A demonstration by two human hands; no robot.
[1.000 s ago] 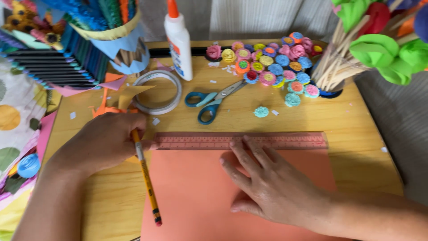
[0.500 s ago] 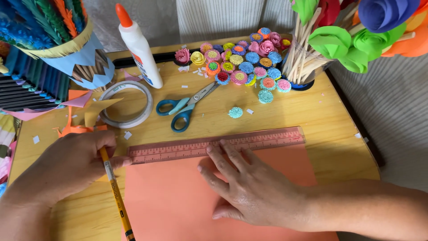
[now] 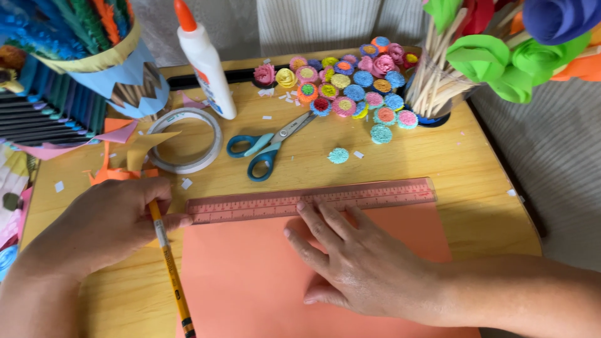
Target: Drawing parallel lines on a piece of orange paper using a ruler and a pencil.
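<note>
Salmon paper sheet (image 3: 263,275) flat, clear pink ruler (image 3: 313,200) along top edge

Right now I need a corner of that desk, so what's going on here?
A person is ruling a line on a sheet of salmon-coloured paper. The left hand holds a yellow pencil with its tip at the left end of a translucent red ruler. The right hand lies flat on the paper, fingertips pinning the ruler. Behind lie teal-handled scissors, a tape roll, a glue bottle and rolled paper flowers.
</note>
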